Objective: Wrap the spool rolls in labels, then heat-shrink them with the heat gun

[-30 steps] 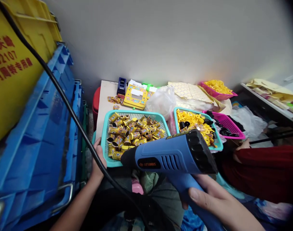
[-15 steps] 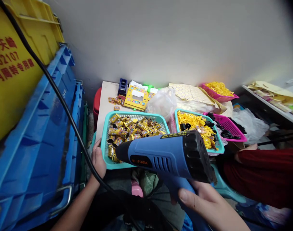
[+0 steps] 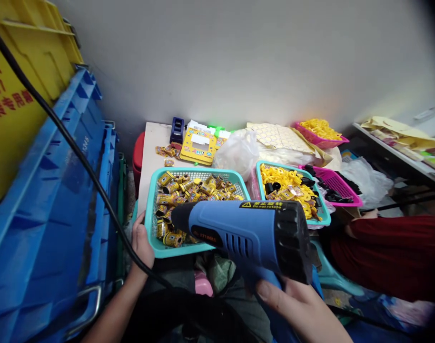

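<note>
My right hand (image 3: 298,302) is wrapped round the handle of a blue and black heat gun (image 3: 232,226). Its dark nozzle points left, over the turquoise basket (image 3: 182,252) at the table's front edge. Inside that basket lie many small yellow printed cylinders (image 3: 173,199), some with dark open ends; the gun's body hides part of them. My left hand (image 3: 142,245) grips the basket's left rim near the front corner, its fingers partly out of sight behind the rim.
A black cord (image 3: 92,166) crosses the left side before stacked blue crates (image 3: 42,190). Beyond the basket are yellow printed boxes (image 3: 198,147) and a plastic bag (image 3: 237,155). Another turquoise basket (image 3: 325,216) holds yellow and black parts. A person's red sleeve (image 3: 385,252) is at right.
The view has shifted slightly. Cylinders near the basket's front left have changed position, and the heat gun's nozzle sits a little higher among them. Both hands keep their holds.
</note>
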The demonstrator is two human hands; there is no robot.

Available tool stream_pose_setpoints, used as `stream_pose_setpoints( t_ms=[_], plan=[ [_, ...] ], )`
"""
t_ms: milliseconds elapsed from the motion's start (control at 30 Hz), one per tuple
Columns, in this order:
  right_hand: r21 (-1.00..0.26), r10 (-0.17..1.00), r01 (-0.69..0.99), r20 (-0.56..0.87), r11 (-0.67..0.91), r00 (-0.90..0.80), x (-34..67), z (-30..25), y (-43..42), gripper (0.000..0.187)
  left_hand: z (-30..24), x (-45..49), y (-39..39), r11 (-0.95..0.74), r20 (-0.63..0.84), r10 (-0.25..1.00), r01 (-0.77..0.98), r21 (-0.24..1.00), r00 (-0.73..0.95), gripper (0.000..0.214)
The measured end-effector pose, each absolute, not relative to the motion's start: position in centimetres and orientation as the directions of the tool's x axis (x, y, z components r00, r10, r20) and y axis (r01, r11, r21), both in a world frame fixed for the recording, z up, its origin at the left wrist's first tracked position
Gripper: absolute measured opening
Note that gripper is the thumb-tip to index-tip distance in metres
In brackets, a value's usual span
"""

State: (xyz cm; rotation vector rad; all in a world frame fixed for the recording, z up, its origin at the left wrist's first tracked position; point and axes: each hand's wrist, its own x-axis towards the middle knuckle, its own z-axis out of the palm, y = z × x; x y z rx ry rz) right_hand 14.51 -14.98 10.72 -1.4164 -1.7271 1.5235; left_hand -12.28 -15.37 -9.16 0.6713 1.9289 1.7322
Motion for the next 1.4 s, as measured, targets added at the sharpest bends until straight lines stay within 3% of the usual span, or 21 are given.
stream_pose_setpoints(
  t_ms=[200,500,767,1100,1400],
  plan=[
    [-0.888,0.831,0.437,-0.348,-0.143,-0.434,13.8,10.3,-14.6,0.056,-9.4,-12.2,-15.4,0.089,-0.021,0.627,0.044,0.995,-0.779,0.054],
    [-0.922,0.900,0.317,-0.319,-0.223,-0.298,11.4,9.4,-14.1,0.058,-9.9,-12.3,-15.2,0.059,-0.014,0.623,0.028,0.998,-0.782,0.059],
    [-0.920,0.909,0.339,-0.301,-0.197,-0.287,9.6,9.3,-13.6,0.048,-9.7,-12.1,-15.1,0.067,-0.010,0.615,0.039,0.997,-0.788,0.067],
    [-0.915,0.912,0.234,-0.373,-0.330,-0.171,9.6,9.6,-13.5,0.043,-9.8,-12.1,-15.0,0.051,0.030,0.600,0.076,0.996,-0.800,0.061],
    [-0.944,0.904,0.160,-0.325,-0.290,-0.278,7.8,9.6,-12.5,0.040,-9.8,-12.4,-14.9,0.061,0.030,0.621,0.087,0.994,-0.783,0.070]
  ],
)
